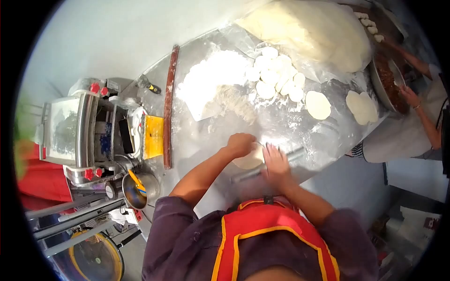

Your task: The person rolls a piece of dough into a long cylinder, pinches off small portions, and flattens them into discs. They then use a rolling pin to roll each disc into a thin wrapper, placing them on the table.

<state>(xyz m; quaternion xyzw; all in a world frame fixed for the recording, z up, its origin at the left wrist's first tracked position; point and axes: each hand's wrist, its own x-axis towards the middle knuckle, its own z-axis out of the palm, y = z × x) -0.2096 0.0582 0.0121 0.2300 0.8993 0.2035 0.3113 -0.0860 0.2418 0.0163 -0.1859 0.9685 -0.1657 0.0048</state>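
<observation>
My left hand (242,144) has its fingers curled at the edge of a thin round of dough (250,159) on the floured metal table. The fingertips are partly hidden, but they appear to pinch the dough. My right hand (276,165) lies over a thin rolling pin (295,154), blurred by motion, with its fingers stretched out and the palm down. This pin crosses the near side of the dough round. Farther right on the table lie a flat dough round (318,105) and some overlapping rounds (362,107).
White flour (211,77) and a pile of small dough pieces (276,75) cover the table's far part, before a large plastic-covered dough mass (314,30). A long wooden rod (170,107) lies left, beside a dough-roller machine (70,129). A co-worker's hand (410,96) touches a filling bowl (386,82).
</observation>
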